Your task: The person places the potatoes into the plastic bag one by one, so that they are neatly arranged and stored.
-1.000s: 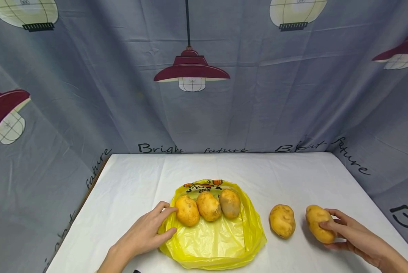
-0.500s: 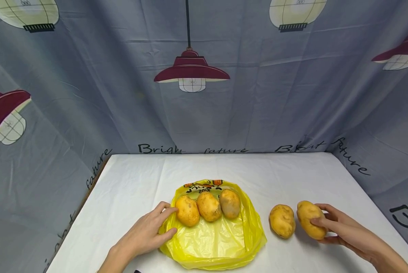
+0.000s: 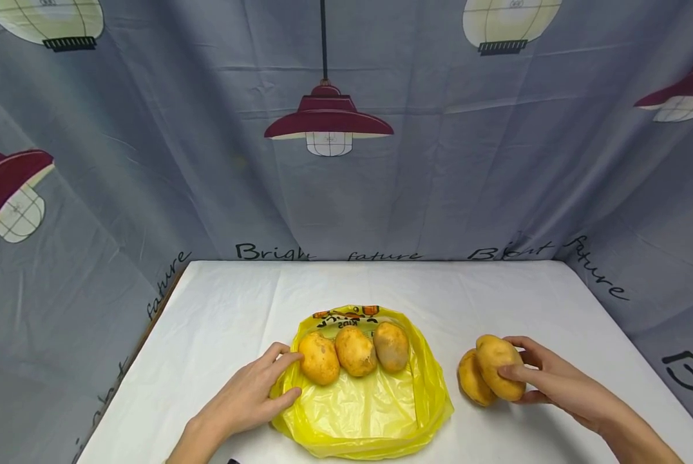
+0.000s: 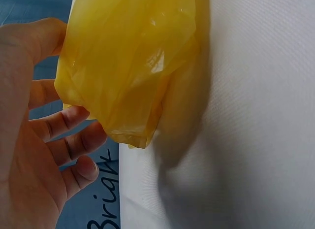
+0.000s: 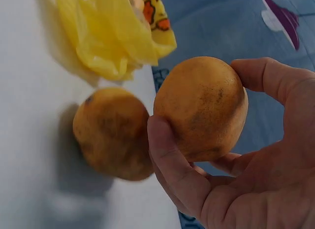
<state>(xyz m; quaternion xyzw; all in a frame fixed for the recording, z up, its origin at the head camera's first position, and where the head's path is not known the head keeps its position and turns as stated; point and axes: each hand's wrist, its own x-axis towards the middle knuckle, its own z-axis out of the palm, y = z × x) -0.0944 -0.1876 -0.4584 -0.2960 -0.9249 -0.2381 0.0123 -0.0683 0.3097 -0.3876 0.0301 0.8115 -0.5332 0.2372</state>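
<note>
1 potato [image 5: 202,108] in R grip [image 5: 261,175] shows dk. blotches [image 5: 217,97], R-wrist cam only.

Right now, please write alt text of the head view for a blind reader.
A person's right hand holds one potato, partly hiding another potato on a white table, beside an open yellow bag with three potatoes inside. The left hand holds the bag's edge; behind hangs a grey-blue curtain.

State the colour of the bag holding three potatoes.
Yellow bag, with orange and black print at its far side; clearest in the head view.
</note>
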